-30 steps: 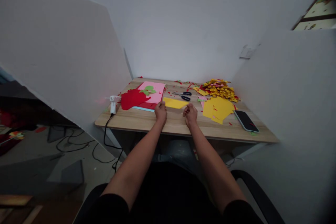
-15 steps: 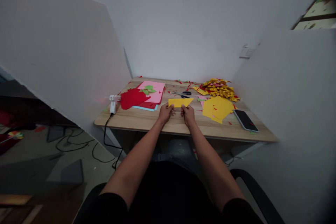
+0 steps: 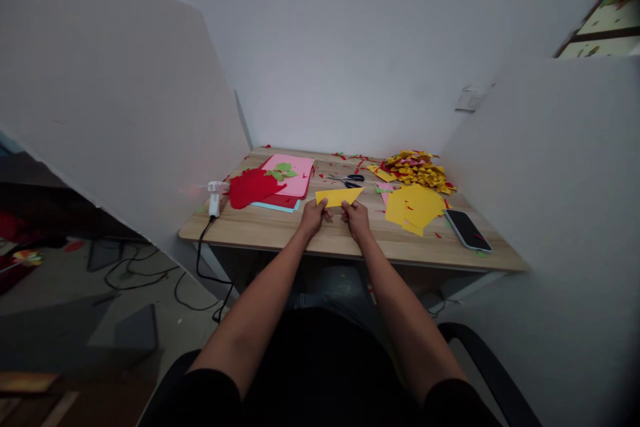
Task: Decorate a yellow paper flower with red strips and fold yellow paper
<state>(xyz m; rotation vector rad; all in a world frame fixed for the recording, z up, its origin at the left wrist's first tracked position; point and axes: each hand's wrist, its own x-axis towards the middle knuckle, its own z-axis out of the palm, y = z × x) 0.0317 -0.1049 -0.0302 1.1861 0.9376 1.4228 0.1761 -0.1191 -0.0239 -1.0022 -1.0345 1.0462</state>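
Note:
A yellow paper piece (image 3: 339, 197) with a slanted, pointed right end is held up just above the front part of the table (image 3: 250, 230). My left hand (image 3: 313, 217) pinches its lower left edge, and my right hand (image 3: 357, 219) grips the lower edge further right. Scissors (image 3: 349, 179) with dark handles lie behind the paper. To the right are larger yellow sheets (image 3: 415, 205), and to the left a red piece (image 3: 253, 188) rests partly over pink sheets (image 3: 300, 170).
A white glue gun (image 3: 215, 199) stands at the left edge, its black cord hanging down. A phone (image 3: 467, 229) lies at the right. Behind the yellow sheets is a heap of yellow scraps (image 3: 417, 167). Partitions (image 3: 125, 93) enclose the table.
The yellow paper has shifted slightly left and tilted, its left end a little lower. Both hands have moved slightly with it.

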